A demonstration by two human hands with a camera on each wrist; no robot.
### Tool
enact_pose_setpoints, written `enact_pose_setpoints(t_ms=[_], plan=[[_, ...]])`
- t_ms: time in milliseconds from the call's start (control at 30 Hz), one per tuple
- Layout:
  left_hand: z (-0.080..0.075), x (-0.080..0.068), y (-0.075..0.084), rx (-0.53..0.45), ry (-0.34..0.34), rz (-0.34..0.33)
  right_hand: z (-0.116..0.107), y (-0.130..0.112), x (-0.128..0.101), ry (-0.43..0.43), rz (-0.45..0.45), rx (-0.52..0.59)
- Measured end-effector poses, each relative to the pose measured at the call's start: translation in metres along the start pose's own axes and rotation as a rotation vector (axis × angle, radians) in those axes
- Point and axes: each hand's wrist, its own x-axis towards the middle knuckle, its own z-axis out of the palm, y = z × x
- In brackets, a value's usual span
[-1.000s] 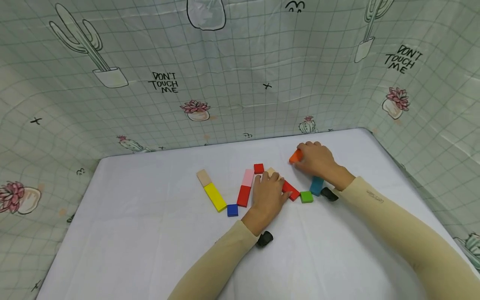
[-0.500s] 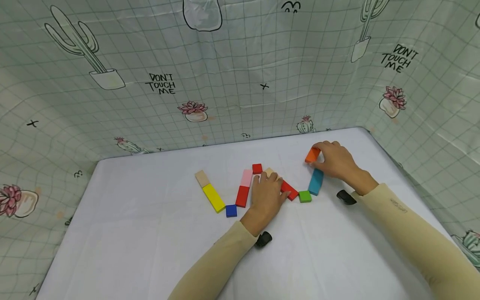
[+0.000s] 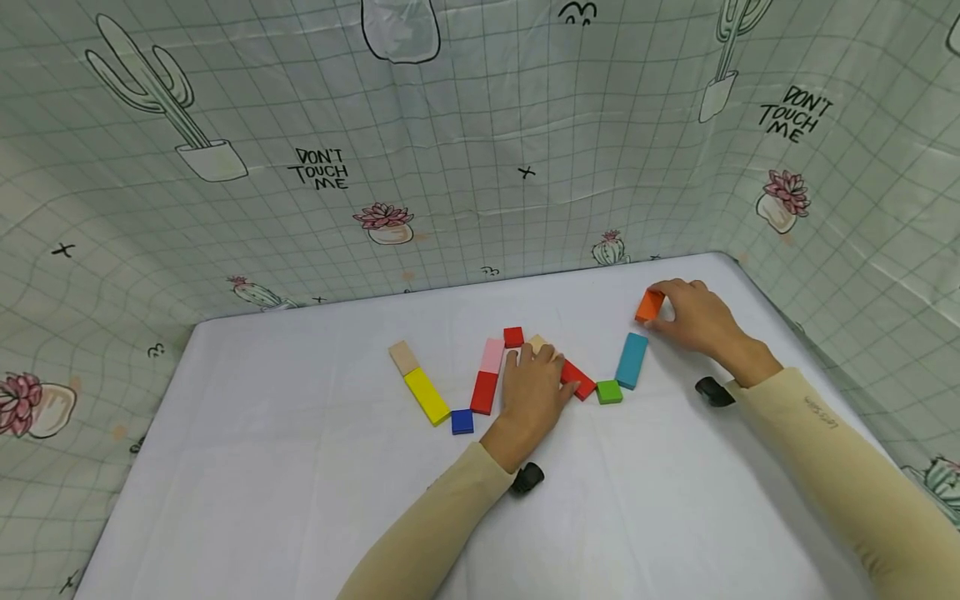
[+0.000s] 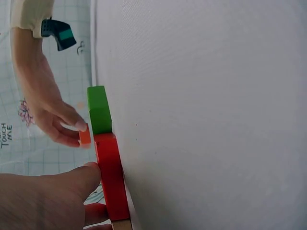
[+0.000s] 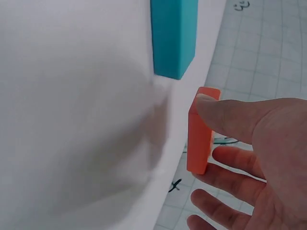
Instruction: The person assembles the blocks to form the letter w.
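Note:
In the head view my right hand point(image 3: 697, 315) pinches an orange block point(image 3: 649, 305) between thumb and fingers, beyond the far end of a blue-teal block point(image 3: 632, 361). The right wrist view shows the orange block point(image 5: 199, 136) held by its ends, apart from the teal block point(image 5: 173, 38). My left hand point(image 3: 528, 396) rests over the middle of the row, its fingertips by a tan block point(image 3: 537, 342) that it partly covers. Its thumb touches the side of a long red block point(image 4: 112, 177), whose end meets a green block point(image 4: 99, 110).
Left of my left hand, a pink block point(image 3: 492, 355) and a red block point(image 3: 483, 392) lie end to end, with a small red block point(image 3: 513, 337) near the top. A blue block point(image 3: 462, 422), yellow block point(image 3: 427, 397) and beige block point(image 3: 403, 357) continue the zigzag on the white table point(image 3: 262, 467).
My right hand has carried the orange block rightward, past the far end of the teal block, uncovering that block. My left hand has stayed in place on the row.

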Motion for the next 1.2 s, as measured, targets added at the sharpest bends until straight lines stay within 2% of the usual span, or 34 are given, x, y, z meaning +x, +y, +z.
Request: enact_pose_setpoints(t_ms=[567,867,1200], plan=[[0.003,0.000,0.000,0.000,-0.015,-0.006,0.011,0.015,0.005,-0.081,0.000,-0.011],[0.001,0.000,0.001,0.002,-0.023,-0.011,0.009,0.015,0.003,-0.112,-0.012,-0.011],[0.002,0.000,0.000,0.003,-0.006,-0.006,0.007,0.013,0.002,-0.112,-0.074,0.007]])
